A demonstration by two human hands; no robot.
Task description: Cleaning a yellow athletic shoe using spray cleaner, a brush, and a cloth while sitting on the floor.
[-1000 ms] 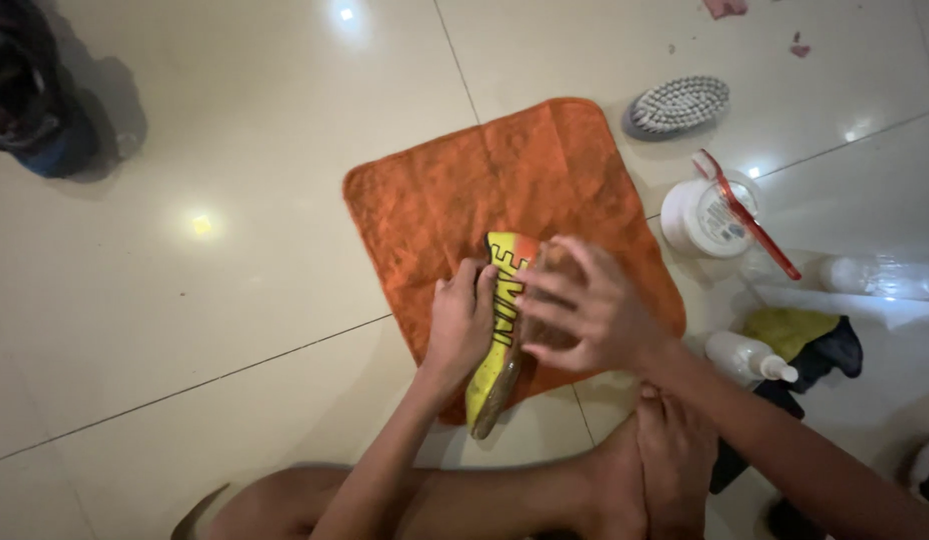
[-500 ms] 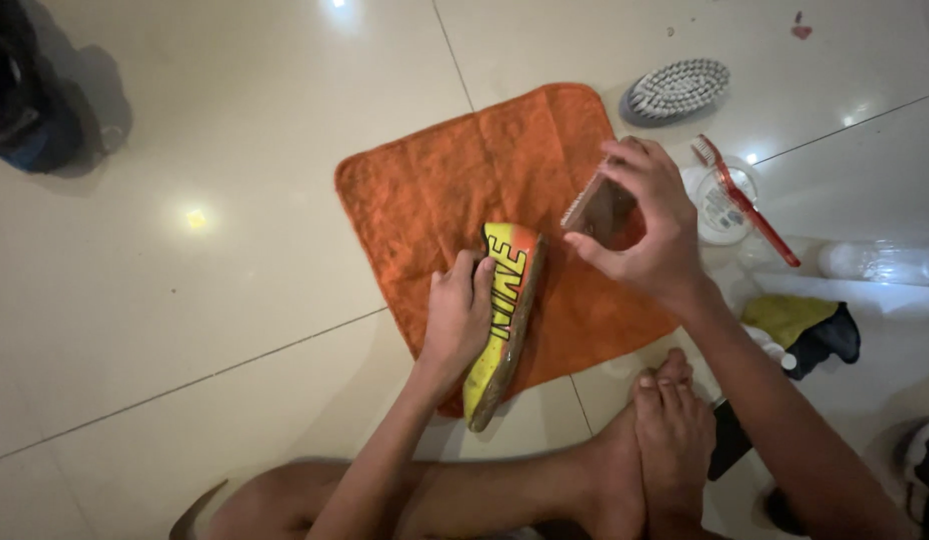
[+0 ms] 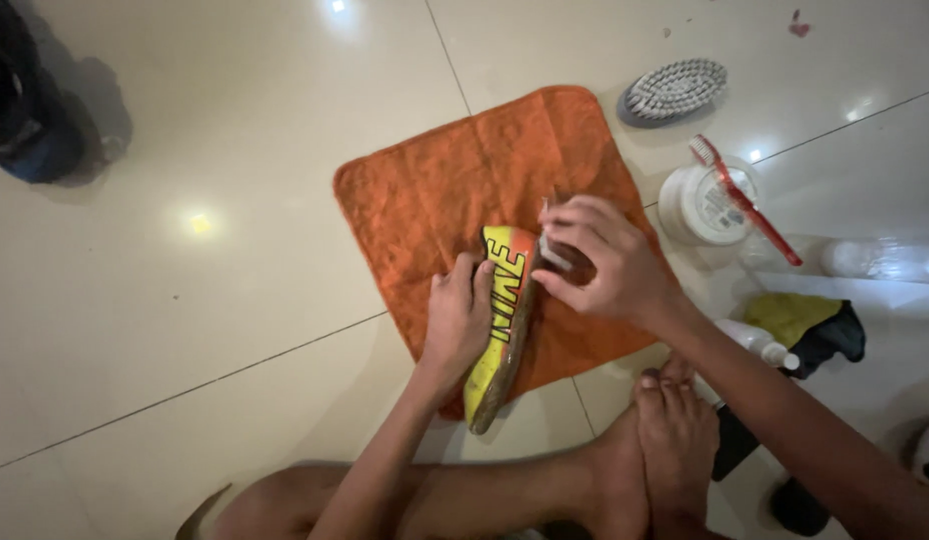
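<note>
The left hand (image 3: pixel 460 315) lies flat against the side of a yellow and orange football boot (image 3: pixel 500 320), fingers curled over its upper edge, pressing it down onto an orange towel (image 3: pixel 445 190) spread on the pale tiled floor (image 3: pixel 185 330). The boot lies on its side near the towel's near edge, its heel end reaching just past the cloth onto the tiles. The right hand (image 3: pixel 605 265) hovers at the boot's toe end, fingers pinched closed around a small dark brush (image 3: pixel 565 262), most of it hidden in the grip, and the brush meets the boot's upper. Beyond the towel's far corner lies a grey scrubbing brush (image 3: pixel 673 90), bristles up. To the right stands a white round tub (image 3: pixel 700 205) with a red toothbrush (image 3: pixel 745 200) laid across its lid. Nearer the person sit a white bottle (image 3: pixel 755 342) and a yellow-green and black cloth (image 3: pixel 805 325). The person's bare feet (image 3: pixel 670 440) rest on the floor just beside the towel's edge.
</note>
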